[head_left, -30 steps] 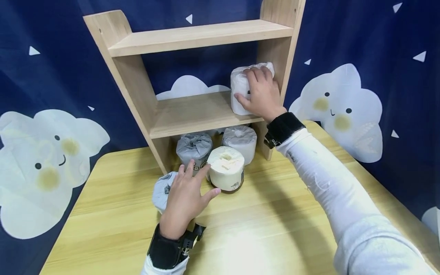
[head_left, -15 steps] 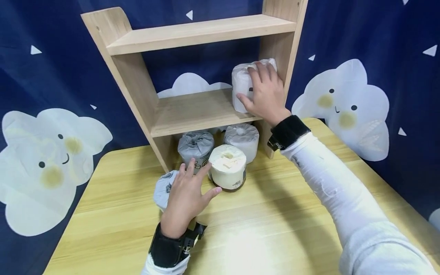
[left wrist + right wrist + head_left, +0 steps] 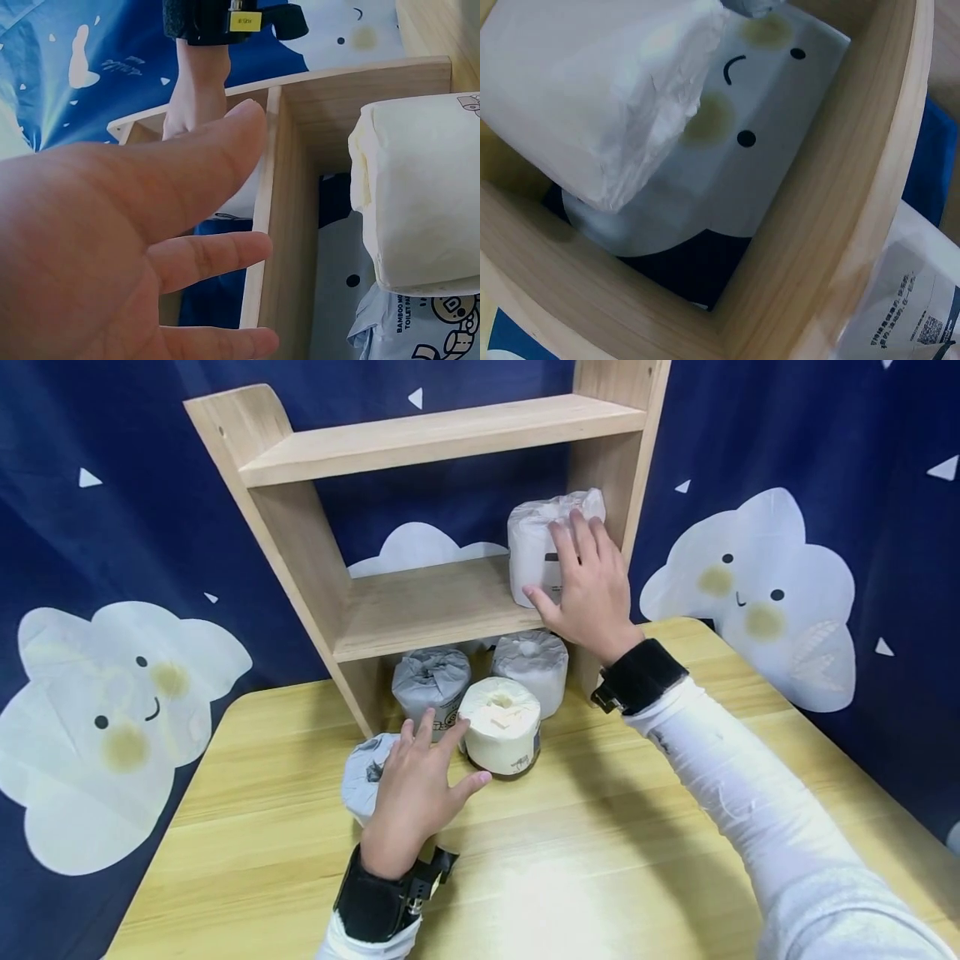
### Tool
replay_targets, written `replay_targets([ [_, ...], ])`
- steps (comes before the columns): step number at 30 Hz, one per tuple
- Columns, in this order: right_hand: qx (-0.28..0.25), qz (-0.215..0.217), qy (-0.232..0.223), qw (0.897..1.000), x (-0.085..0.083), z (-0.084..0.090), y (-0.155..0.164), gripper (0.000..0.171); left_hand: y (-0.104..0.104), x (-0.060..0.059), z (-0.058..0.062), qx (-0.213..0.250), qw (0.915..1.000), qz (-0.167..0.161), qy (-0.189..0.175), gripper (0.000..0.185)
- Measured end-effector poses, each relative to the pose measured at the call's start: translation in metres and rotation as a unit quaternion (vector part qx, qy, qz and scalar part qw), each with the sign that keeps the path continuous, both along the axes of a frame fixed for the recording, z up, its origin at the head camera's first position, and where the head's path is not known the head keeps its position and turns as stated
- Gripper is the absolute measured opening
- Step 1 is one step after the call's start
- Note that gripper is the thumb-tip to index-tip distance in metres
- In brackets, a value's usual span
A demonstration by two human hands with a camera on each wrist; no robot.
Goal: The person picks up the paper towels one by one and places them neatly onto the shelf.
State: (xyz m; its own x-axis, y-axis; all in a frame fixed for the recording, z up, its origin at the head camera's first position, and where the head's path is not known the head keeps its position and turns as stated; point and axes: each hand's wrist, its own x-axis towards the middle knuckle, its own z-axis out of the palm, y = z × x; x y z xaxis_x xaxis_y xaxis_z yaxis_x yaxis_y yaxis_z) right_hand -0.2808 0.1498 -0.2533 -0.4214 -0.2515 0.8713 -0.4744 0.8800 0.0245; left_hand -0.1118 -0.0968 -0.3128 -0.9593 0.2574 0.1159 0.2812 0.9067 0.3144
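Observation:
A white-wrapped paper roll [image 3: 534, 539] stands upright at the right end of the wooden rack's [image 3: 300, 552] middle shelf, against the side panel. My right hand [image 3: 581, 577] lies against its front with fingers straight, not curled round it. In the right wrist view the same roll [image 3: 592, 97] fills the upper left. My left hand [image 3: 442, 760] hovers low over the table with fingers spread, above a grey-wrapped roll [image 3: 360, 777] lying on its side. Its fingertips are close to a cream roll [image 3: 501, 727]. In the left wrist view the palm [image 3: 97, 247] is flat beside the cream roll [image 3: 420, 195].
Under the lower shelf stand a grey-wrapped roll [image 3: 431, 681] and a white-wrapped roll [image 3: 531, 662]. The top shelf [image 3: 442, 431] holds nothing. The yellow wooden table [image 3: 600, 860] stretches toward me. A dark blue curtain with cloud prints [image 3: 750, 585] hangs behind.
My right hand's fingers have straightened and the hand has drawn slightly back from the top of the white roll. The left hand has barely moved.

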Motion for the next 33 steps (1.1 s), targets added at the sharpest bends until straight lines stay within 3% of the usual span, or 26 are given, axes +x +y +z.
replay_targets([
  [24,-0.05,0.01,-0.016,0.999,0.027,-0.039,-0.005,0.076,0.005,0.002,-0.003,-0.011,0.9999,-0.002,-0.01,0.071],
  [33,-0.054,0.009,-0.003,0.998,0.04,-0.053,-0.005,0.075,0.008,0.0,-0.004,-0.012,0.9999,-0.01,-0.003,0.07],
])
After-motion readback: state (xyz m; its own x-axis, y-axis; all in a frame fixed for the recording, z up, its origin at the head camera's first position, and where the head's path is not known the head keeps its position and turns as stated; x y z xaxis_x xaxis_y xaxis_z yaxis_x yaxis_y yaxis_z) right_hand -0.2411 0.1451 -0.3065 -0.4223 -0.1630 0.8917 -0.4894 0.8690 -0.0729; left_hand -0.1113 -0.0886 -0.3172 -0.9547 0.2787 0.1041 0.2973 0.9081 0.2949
